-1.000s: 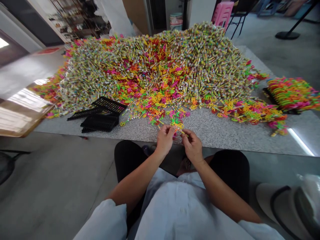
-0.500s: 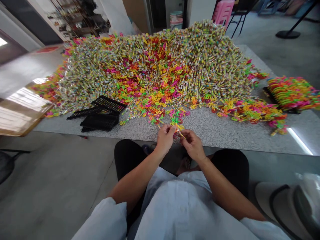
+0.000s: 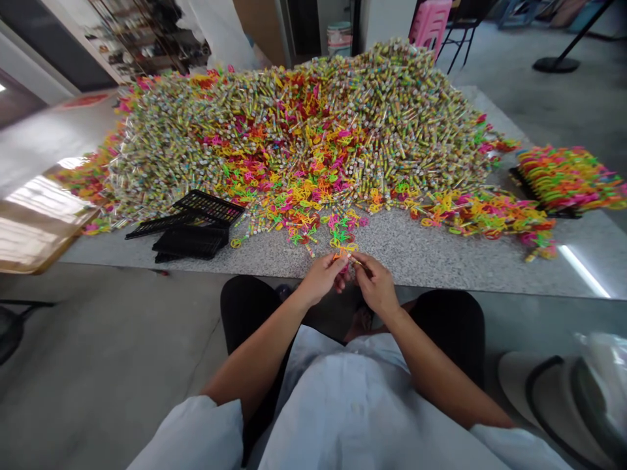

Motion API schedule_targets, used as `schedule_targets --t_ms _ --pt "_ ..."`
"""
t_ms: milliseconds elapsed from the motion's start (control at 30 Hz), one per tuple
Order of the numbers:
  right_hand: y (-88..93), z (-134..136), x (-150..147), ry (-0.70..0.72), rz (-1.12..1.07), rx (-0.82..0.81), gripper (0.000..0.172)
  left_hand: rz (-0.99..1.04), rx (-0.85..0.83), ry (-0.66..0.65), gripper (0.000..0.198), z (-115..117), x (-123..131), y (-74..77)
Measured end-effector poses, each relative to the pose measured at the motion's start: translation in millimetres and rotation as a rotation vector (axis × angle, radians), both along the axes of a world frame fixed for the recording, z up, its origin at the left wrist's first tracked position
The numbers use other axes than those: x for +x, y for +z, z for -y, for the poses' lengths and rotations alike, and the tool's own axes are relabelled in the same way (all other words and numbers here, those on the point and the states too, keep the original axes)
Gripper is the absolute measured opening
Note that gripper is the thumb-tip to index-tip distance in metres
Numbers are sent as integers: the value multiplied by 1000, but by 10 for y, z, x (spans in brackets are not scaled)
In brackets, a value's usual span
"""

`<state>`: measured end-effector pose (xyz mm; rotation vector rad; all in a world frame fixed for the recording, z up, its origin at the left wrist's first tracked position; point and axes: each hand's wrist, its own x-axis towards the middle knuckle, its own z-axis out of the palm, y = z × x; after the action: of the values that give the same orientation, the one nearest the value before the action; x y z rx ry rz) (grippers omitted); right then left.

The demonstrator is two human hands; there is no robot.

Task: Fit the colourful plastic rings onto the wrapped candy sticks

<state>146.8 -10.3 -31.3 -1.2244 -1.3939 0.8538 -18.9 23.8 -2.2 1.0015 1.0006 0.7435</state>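
My left hand [image 3: 321,279] is closed near the table's front edge, its thumb and fingers pinching small orange and pink plastic pieces. Close beside it, my right hand [image 3: 376,282] pinches a slim tube with a yellowish label, whose end points toward the left fingertips. The fingers partly cover both items, so I cannot tell whether they are joined. Just beyond the fingertips lie yellow, green and pink plastic pieces [image 3: 343,228]. Behind these rises a wide heap of small labelled tubes [image 3: 411,104] mixed with bright plastic shapes.
Black slotted trays [image 3: 191,240] are stacked loosely at left on the speckled stone table [image 3: 274,258]. A filled black rack of colourful pieces [image 3: 568,176] stands at the right end. Pink stools [image 3: 430,25] are behind; a pale bin [image 3: 514,378] is at lower right.
The view has shifted slightly. My left fingers have spread a little below the pinch, and my right hand has turned the tube end closer to the left fingertips.
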Motion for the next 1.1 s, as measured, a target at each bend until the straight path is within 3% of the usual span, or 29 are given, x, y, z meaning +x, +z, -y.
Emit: schedule_targets --t_ms 300,467,600,667,767,833,900,1000,1100 --pt "18 -65 84 92 -101 -144 31 -52 -6 -18 42 -28 -21 -9" --pt "79 -50 101 105 -40 -84 27 -55 -38 10 40 16 68 7" --pt "19 -54 130 34 11 -42 29 -88 -15 -37 41 -47 142 7" --pt "-39 -133 275 -46 71 -63 30 -178 44 -31 39 -154 120 7" --pt "-115 -362 709 -348 171 -107 36 -336 269 179 22 -392 -23 -11" --pt "-148 -544 1037 -588 146 -123 49 -408 397 326 15 -560 -134 -43" --pt "-170 -703 1254 -699 45 -129 66 -503 456 368 20 -700 -195 -88" --pt "-206 -860 1204 -638 67 -144 71 -676 515 344 29 -820 -148 -159" --pt "-237 -975 813 -368 334 -115 45 -779 610 264 32 -841 -29 -200"
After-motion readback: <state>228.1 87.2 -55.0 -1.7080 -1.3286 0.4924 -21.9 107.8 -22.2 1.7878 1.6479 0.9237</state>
